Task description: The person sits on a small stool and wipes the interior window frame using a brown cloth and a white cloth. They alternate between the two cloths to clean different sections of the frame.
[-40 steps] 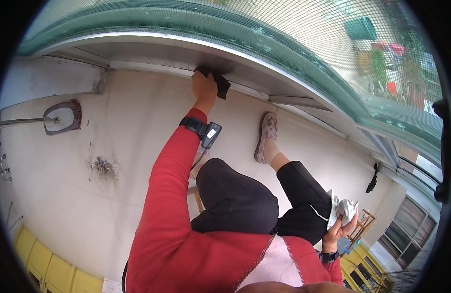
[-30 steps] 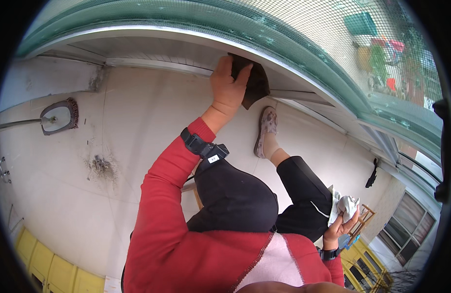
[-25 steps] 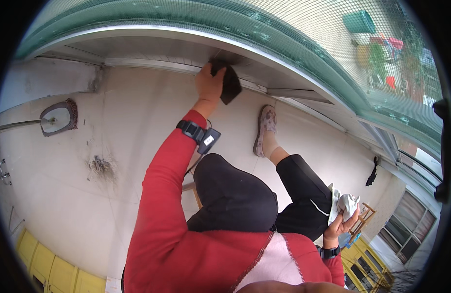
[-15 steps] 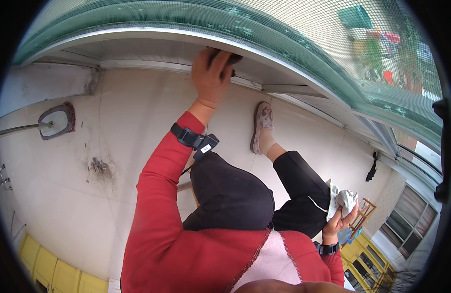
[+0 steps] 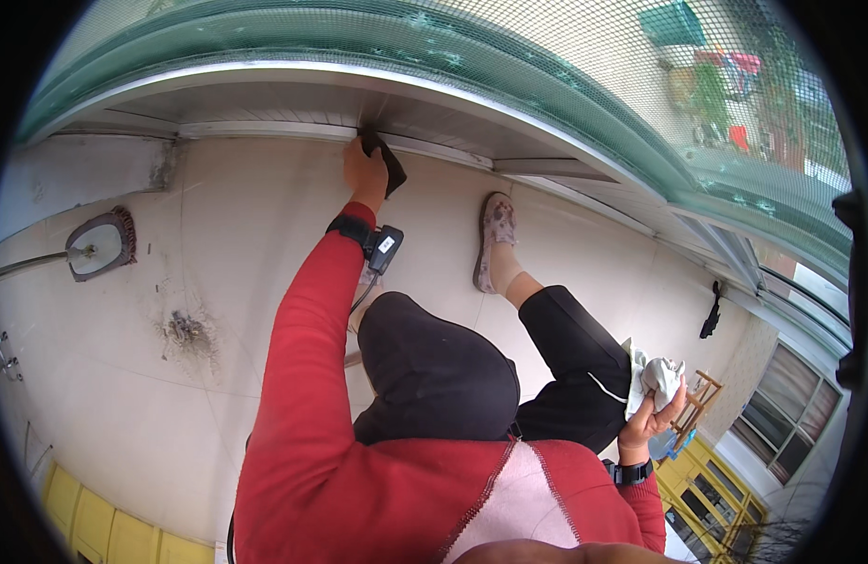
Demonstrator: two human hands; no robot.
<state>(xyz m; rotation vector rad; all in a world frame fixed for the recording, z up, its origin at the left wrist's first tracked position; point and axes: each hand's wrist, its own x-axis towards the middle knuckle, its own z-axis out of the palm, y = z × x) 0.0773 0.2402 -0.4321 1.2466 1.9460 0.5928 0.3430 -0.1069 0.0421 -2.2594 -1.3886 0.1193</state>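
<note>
My left hand [image 5: 363, 173] is closed round a dark brown cloth [image 5: 388, 165], part of which hangs out to the right of the fingers. Hand and cloth are at the foot of the grey panel [image 5: 293, 105] under the window, by the pale bottom rail [image 5: 265, 130]. At the right, beside my knee, my right hand [image 5: 648, 423] grips a crumpled whitish cloth [image 5: 657, 377] with a thin cord trailing from it. Both wrists wear black straps, and a small black box [image 5: 385, 250] is fixed to the left one.
A mop [image 5: 103, 246] lies on the tiled floor at the left, near a patch of grey debris [image 5: 185, 329]. Green-framed mesh [image 5: 547, 85] spans the top. Yellow cabinets [image 5: 114, 526] stand at lower left, and a wooden chair [image 5: 702, 399] at the right.
My left hand has moved down and left with the brown cloth, from the upper part of the panel to its bottom rail. The right hand keeps hold of the whitish cloth.
</note>
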